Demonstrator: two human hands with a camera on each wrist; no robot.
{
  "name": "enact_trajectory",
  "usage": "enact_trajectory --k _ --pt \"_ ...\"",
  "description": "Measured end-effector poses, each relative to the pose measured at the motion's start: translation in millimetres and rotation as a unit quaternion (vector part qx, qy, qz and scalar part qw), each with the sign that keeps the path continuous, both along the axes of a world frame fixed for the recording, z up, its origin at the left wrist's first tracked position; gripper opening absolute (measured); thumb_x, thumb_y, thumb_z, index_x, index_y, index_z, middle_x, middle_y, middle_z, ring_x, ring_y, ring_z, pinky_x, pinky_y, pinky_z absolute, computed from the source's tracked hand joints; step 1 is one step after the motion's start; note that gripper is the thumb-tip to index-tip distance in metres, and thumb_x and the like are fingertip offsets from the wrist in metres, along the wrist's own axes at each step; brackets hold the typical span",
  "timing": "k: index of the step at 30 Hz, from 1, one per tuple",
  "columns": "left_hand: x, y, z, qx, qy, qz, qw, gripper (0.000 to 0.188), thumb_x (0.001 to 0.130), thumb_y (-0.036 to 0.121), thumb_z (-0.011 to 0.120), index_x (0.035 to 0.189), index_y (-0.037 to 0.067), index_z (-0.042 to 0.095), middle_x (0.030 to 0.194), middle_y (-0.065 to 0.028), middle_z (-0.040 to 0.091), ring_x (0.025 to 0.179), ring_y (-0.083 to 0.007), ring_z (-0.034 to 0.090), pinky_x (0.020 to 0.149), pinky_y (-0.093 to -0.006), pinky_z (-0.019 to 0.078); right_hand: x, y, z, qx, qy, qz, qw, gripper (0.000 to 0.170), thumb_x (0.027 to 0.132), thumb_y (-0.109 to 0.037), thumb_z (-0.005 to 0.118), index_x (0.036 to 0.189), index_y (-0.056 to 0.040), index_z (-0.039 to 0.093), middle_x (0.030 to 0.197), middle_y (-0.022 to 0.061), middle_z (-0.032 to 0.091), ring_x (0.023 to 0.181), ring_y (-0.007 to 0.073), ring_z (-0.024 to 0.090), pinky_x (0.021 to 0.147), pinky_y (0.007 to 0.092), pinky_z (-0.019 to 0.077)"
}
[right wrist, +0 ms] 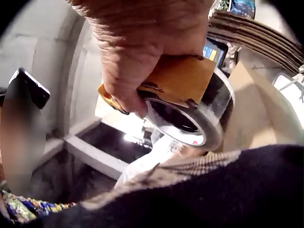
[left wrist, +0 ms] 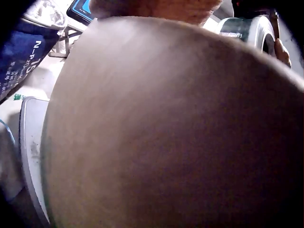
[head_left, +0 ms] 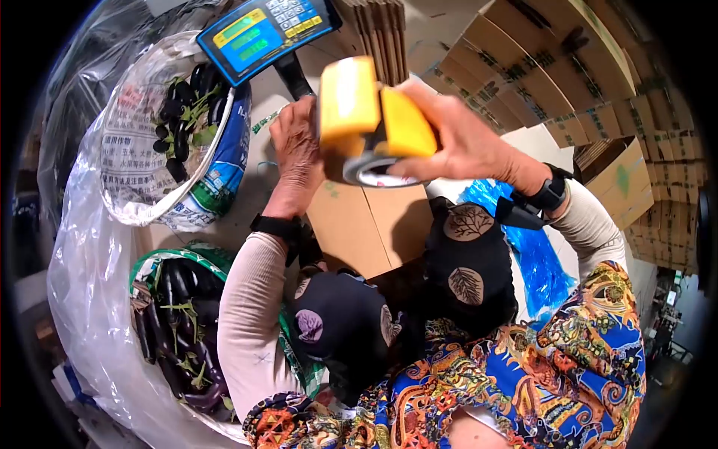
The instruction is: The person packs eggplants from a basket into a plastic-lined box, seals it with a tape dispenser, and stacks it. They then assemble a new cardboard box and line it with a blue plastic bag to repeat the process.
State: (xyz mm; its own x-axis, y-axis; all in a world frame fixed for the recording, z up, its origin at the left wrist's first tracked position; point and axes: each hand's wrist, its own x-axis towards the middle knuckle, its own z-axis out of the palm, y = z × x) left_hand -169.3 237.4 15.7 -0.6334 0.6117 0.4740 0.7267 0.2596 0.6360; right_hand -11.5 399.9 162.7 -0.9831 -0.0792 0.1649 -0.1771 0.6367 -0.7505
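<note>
Tape dispenser (head_left: 348,97): loc. above far end of box (head_left: 348,232), apparently raised off it; contact pt., if any, is out of sight. We judge this the governing relation: dispenser over far end, seam (head_left: 378,232) running from beneath it to near end. Dispenser's broad side spans crosswise to seam; exact long axis we can't fix at this angle. Round face of roll (head_left: 374,173) points toward near end of box.

R hand (head_left: 464,135), above box's far right, grips dispenser, fingers wrapped over body, thumb at roll's hole. L hand (head_left: 298,146), at box's far left, is just beside dispenser; its fingertips are partly hidden, so we can't tell whether it grips anything. R hand is thus nearer, being in contact.

Materials: box = matt brown cardboard, flat top w/ straight seam & faint green marks. Dispenser = glossy yellow, angular, prob. plastic. Roll = shiny ring, white core w/ print.

Left of box: white sack (head_left: 123,142), printed, w/ eggplants (head_left: 179,142), smooth, glossy, dark purple, green stalks. Right of box: blue plastic (head_left: 535,254), thin, crinkled, reflective. Beyond box, to left: scale (head_left: 262,37), flat blue-framed panel w/ keys.
</note>
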Motion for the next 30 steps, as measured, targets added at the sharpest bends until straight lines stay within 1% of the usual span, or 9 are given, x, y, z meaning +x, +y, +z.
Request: enact_trajectory --k 2,6,8,10,12,16,21,27,30 --pt "-2.4 3.0 3.9 -0.105 0.174 0.035 0.978 0.041 0.082 0.028 0.064 0.119 0.010 0.058 0.113 -0.0082 0.055 0.112 -0.0285 0.049 0.095 -0.0442 0.0357 -10.2 -5.0 -17.6 0.052 -0.079 0.063 0.994 0.062 0.076 -0.032 0.077 0.122 -0.0043 0.046 0.093 0.0195 0.063 0.089 0.0382 0.064 0.076 0.0408 0.0518" --pt "-1.5 -7.1 8.0 -0.032 0.112 0.044 0.992 0.042 0.087 0.030 0.063 0.121 0.006 0.061 0.116 -0.0108 0.057 0.114 -0.0304 0.051 0.096 -0.0429 0.0385 -19.8 -16.7 -17.1 0.124 -0.023 0.110 0.986 0.056 0.075 -0.031 0.079 0.113 -0.0029 0.048 0.091 0.0196 0.058 0.084 0.0412 0.058 0.071 0.0438 0.0476" --pt "-11.0 -17.0 5.3 0.111 -0.045 0.054 0.991 0.040 0.091 0.031 0.061 0.120 0.004 0.061 0.118 -0.0135 0.058 0.112 -0.0309 0.054 0.092 -0.0397 0.0431 -18.5 -15.5 -17.7 0.141 -0.009 0.098 0.985 0.057 0.075 -0.032 0.080 0.113 -0.0027 0.048 0.091 0.0197 0.058 0.083 0.0409 0.058 0.070 0.0432 0.0473" --pt "-8.0 -42.0 17.9 0.212 -0.407 0.048 0.887 0.053 0.098 0.049 0.049 0.122 0.002 0.059 0.102 -0.0119 0.065 0.093 -0.0210 0.062 0.082 -0.0326 0.0474 -17.5 -16.8 -17.9 0.137 -0.020 0.095 0.986 0.059 0.075 -0.032 0.080 0.115 -0.0026 0.048 0.091 0.0195 0.058 0.082 0.0393 0.059 0.069 0.0424 0.0476" --pt "6.5 -75.9 47.3 0.249 -0.540 -0.024 0.804 0.067 0.097 0.061 0.042 0.123 0.002 0.058 0.093 -0.0076 0.066 0.087 -0.0160 0.061 0.079 -0.0308 0.0466 -17.8 -20.5 -15.4 0.135 -0.033 0.089 0.986 0.060 0.075 -0.032 0.080 0.116 -0.0027 0.048 0.091 0.0195 0.058 0.082 0.0386 0.060 0.068 0.0418 0.0477" --pt "28.7 -104.4 68.2 0.148 -0.620 -0.081 0.766 0.071 0.095 0.067 0.042 0.120 0.003 0.058 0.095 -0.0044 0.065 0.086 -0.0136 0.060 0.077 -0.0309 0.0461 -21.6 -23.1 -12.6 0.134 -0.062 0.091 0.985 0.058 0.076 -0.029 0.080 0.117 -0.0026 0.048 0.090 0.0190 0.060 0.082 0.0365 0.062 0.070 0.0398 0.0491" --pt "39.7 -98.6 79.0 0.143 -0.561 -0.114 0.807 0.035 0.105 0.031 0.044 0.112 0.002 0.061 0.092 0.0000 0.064 0.080 -0.0072 0.058 0.071 -0.0223 0.0474 -22.4 -27.9 -6.9 0.165 -0.091 0.084 0.979 0.060 0.076 -0.030 0.080 0.118 -0.0015 0.046 0.092 0.0193 0.060 0.086 0.0373 0.062 0.074 0.0399 0.0499" --pt "37.3 -95.9 68.9 0.221 -0.645 -0.109 0.724 0.029 0.104 0.024 0.046 0.108 -0.001 0.061 0.088 -0.0010 0.064 0.074 -0.0061 0.057 0.068 -0.0206 0.0474 -28.6 -31.6 -4.2 0.186 -0.102 0.091 0.973 0.060 0.075 -0.031 0.080 0.115 -0.0014 0.045 0.091 0.0204 0.059 0.086 0.0392 0.061 0.074 0.0425 0.0493" --pt "38.6 -92.9 56.4 0.242 -0.621 -0.107 0.738 0.023 0.103 0.018 0.048 0.104 0.000 0.062 0.084 -0.0003 0.063 0.071 -0.0057 0.056 0.065 -0.0195 0.0468 -31.7 -34.1 -3.0 0.201 -0.102 0.098 0.969 0.060 0.075 -0.030 0.080 0.114 -0.0013 0.045 0.090 0.0210 0.058 0.085 0.0405 0.060 0.073 0.0438 0.0488"
